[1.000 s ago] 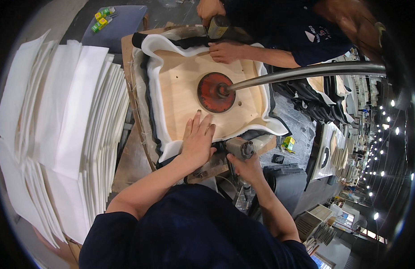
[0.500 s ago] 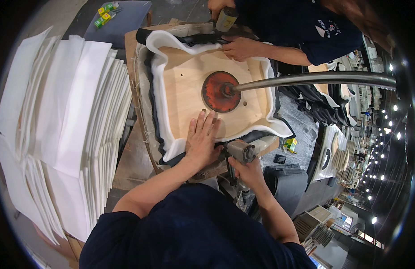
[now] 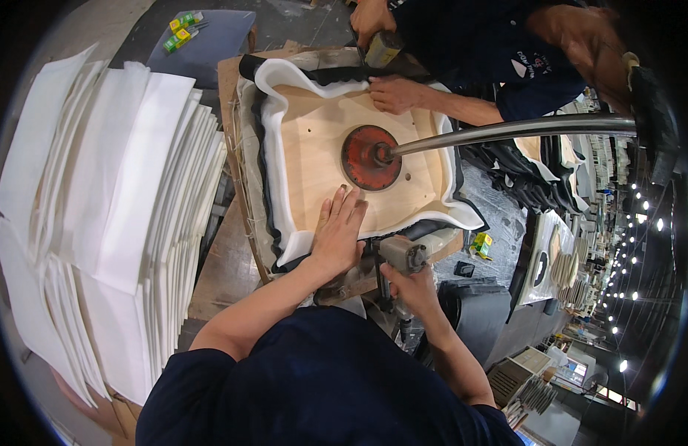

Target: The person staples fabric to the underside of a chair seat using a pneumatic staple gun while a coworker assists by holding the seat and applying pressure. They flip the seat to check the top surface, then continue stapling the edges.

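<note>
A square plywood panel [image 3: 314, 178] lies over white foam padding [image 3: 273, 160] and black cover fabric [image 3: 426, 224], whose edges stand up round it. A round red press plate [image 3: 371, 157] on a curved metal bar bears on its middle. My left hand [image 3: 338, 234] lies on the panel's near edge, fingers stretched out, thumb by the fabric edge. Held in my right hand [image 3: 411, 284] is a grey pneumatic staple gun [image 3: 402, 255], its nose at the near fabric edge. Across from me a co-worker's hand [image 3: 397, 94] presses the far edge; the other grips a second staple gun [image 3: 382, 49].
Tall stacked white foam sheets [image 3: 114, 186] stand at the left. Small yellow-green boxes [image 3: 182, 28] lie at the far left, another box [image 3: 481, 244] at the right. Dark sheets [image 3: 474, 305] and black fabric-covered pieces [image 3: 518, 171] are piled right. The metal bar [image 3: 507, 132] crosses rightward.
The view has shifted slightly. The co-worker's staple gun hand has moved a little along the far edge. My hands keep nearly the same places on the near edge.
</note>
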`<state>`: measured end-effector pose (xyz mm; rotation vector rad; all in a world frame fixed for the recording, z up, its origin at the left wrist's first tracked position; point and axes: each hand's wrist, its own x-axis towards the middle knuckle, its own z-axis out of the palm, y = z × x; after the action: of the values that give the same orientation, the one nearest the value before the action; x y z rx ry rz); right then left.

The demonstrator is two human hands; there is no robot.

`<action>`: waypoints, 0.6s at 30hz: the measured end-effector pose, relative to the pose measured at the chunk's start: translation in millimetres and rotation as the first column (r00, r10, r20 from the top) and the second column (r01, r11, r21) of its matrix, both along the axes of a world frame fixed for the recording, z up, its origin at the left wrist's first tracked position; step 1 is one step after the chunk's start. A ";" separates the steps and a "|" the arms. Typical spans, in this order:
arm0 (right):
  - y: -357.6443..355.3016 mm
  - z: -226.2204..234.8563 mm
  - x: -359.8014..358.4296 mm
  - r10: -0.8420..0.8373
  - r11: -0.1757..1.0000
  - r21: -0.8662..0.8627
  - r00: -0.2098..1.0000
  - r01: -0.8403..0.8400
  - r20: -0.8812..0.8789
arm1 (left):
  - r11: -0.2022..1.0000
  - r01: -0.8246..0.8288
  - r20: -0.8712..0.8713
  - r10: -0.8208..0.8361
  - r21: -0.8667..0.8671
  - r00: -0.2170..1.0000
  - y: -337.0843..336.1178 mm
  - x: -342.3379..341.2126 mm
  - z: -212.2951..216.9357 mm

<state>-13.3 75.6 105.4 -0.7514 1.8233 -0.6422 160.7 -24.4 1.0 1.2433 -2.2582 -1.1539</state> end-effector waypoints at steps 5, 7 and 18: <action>-2.6 -3.0 5.6 0.024 1.000 0.020 1.000 -0.024 -0.016 | 1.000 0.004 0.001 -0.004 0.022 1.000 0.0 3.1 0.2; -6.7 -4.3 7.2 0.051 0.997 0.055 0.997 -0.048 -0.056 | 0.999 0.011 -0.005 -0.010 0.032 1.000 -0.1 3.2 1.6; 35.2 4.1 11.8 -0.088 0.978 -0.193 0.995 0.078 -0.046 | 0.998 0.061 -0.048 -0.062 -0.022 0.997 5.8 16.8 -8.4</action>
<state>-1.5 110.8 109.5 -0.8293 1.8685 -0.8689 177.5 -18.6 -7.4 1.1334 -2.2809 -1.1664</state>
